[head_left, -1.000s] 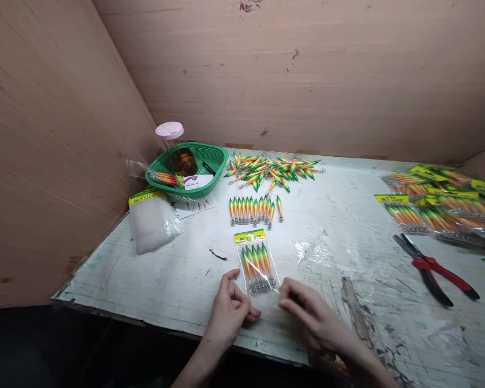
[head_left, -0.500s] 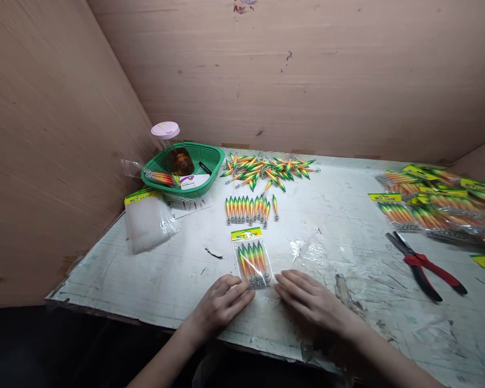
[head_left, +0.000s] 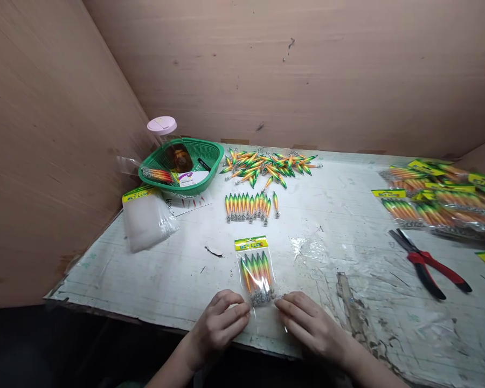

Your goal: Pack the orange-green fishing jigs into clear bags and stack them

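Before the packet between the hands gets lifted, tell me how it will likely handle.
The packet will probably flex at its edges, since its clear film looks thin. It may slide easily, as that film is glossy. The metal hooks bunched at the lures' lower ends could snag or pierce it.

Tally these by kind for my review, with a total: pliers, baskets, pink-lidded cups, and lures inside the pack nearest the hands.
Pliers: 1
Green basket: 1
Pink-lidded cup: 1
Lures inside that pack: 5
Total: 8
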Demonstrator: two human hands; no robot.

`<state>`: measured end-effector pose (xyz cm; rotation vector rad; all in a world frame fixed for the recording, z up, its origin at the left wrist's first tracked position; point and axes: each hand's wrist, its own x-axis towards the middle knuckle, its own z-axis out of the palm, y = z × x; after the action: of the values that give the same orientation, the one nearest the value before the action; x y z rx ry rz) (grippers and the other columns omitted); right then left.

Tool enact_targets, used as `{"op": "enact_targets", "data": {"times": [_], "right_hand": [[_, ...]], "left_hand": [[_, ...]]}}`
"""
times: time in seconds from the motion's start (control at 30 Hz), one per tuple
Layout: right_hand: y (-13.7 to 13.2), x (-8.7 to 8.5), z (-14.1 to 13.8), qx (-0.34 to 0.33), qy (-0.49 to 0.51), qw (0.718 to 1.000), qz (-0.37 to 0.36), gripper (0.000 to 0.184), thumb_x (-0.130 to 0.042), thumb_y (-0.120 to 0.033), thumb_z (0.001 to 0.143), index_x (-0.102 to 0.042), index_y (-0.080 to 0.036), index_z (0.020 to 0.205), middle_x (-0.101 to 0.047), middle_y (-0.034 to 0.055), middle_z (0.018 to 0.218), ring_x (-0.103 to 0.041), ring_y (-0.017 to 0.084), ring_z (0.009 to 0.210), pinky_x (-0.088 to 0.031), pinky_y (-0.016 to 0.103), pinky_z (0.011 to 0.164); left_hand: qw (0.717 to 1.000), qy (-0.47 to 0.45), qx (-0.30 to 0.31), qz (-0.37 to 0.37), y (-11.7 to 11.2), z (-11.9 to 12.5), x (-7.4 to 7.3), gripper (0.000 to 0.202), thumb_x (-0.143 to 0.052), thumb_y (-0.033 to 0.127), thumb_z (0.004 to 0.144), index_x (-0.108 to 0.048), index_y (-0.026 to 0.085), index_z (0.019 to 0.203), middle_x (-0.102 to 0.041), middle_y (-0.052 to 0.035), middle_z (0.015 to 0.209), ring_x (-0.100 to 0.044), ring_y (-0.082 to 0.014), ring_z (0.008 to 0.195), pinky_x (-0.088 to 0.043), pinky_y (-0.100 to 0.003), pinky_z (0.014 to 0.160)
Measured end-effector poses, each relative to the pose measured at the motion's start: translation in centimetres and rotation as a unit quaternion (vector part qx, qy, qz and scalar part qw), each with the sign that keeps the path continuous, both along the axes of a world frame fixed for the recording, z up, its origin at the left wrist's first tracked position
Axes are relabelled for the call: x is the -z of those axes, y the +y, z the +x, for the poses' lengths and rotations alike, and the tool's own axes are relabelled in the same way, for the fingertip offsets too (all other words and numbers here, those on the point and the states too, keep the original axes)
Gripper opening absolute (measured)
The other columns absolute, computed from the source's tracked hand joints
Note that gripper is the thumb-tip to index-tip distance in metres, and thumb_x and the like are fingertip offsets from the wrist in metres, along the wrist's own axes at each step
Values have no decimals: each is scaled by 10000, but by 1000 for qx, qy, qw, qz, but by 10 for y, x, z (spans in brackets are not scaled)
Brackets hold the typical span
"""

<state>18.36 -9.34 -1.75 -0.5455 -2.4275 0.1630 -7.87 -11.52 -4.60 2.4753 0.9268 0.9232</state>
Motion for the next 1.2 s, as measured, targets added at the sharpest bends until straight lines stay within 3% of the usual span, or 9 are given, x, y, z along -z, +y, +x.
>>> {"op": "enact_targets", "data": {"times": [0.17, 0.3, 0.37, 0.5, 0.63, 0.73, 0.8, 1.0, 1.2], "right_hand": [[0, 3, 2, 32, 12, 999, -15, 256, -397, -48, 966, -645, -86, 920, -725, 152, 891, -633, 209, 812, -564, 341, 677], [0, 3, 0, 41, 19, 999, -22, 248, -398, -77, 977, -641, -102, 933, -723, 143, 884, -634, 203, 816, -564, 332, 678], [-1, 4, -2, 38, 20, 999, -22, 249, -397, -81, 977, -641, -106, 934, -724, 146, 894, -637, 205, 827, -567, 335, 685], [-2, 9, -2, 37, 20, 999, -28, 271, -370, -69, 979, -636, -108, 942, -728, 148, 897, -642, 206, 828, -574, 341, 685], [-2, 11, 1, 37, 12, 999, -36, 252, -390, -77, 976, -639, -116, 969, -733, 141, 906, -648, 203, 819, -581, 341, 686], [-2, 11, 3, 36, 8, 999, -40, 263, -388, -78, 974, -645, -128, 998, -735, 135, 913, -654, 204, 822, -581, 348, 692], [-2, 11, 3, 37, 8, 998, -43, 263, -393, -74, 971, -648, -128, 1001, -734, 136, 921, -655, 206, 829, -580, 351, 698], [-2, 13, 3, 35, 16, 998, -56, 247, -392, -89, 979, -637, -121, 992, -732, 139, 931, -643, 207, 841, -569, 338, 706], [-3, 13, 6, 51, 24, 992, -109, 257, -351, -92, 983, -598, -161, 998, -709, 111, 900, -613, 182, 789, -535, 310, 677]], "left_hand": [[998, -49, -33, -11, -1, 5, -10, 258, -505, 47, 806, -586, 208, 990, -711, -70, 899, -640, -222, 902, -507, -378, 821], [996, -9, -67, -65, 5, 19, -19, 596, -559, 203, 798, -420, 147, 1375, -572, -183, 1334, -499, -324, 1273, -412, -527, 1045], [994, 53, -68, -65, 13, 27, -17, 686, -558, 168, 828, -320, 162, 1471, -487, -168, 1456, -378, -322, 1394, -322, -557, 1124], [993, 75, -72, -53, 25, 34, -11, 667, -467, 73, 879, -263, 183, 1503, -550, -133, 1416, -377, -270, 1409, -320, -551, 1139], [995, 71, -44, -49, 25, 25, -13, 692, -496, 91, 868, -255, 187, 1510, -513, -150, 1446, -350, -294, 1422, -307, -590, 1133], [996, 74, 1, -43, 19, 10, -18, 745, -474, 37, 780, -307, 167, 1495, -443, -155, 1500, -269, -319, 1454, -282, -610, 1138], [996, 86, 18, -6, 15, 0, -19, 732, -448, -12, 745, -397, 173, 1452, -481, -144, 1474, -287, -309, 1447, -303, -594, 1136], [992, 73, 49, 94, 10, -6, -8, 386, -461, 61, 906, -613, 206, 1230, -738, -85, 1131, -632, -220, 1140, -479, -435, 1044], [1000, -4, 3, 0, 7, 4, -3, 249, -450, 80, 906, -653, 193, 994, -760, -96, 944, -660, -233, 990, -530, -426, 926]]}}
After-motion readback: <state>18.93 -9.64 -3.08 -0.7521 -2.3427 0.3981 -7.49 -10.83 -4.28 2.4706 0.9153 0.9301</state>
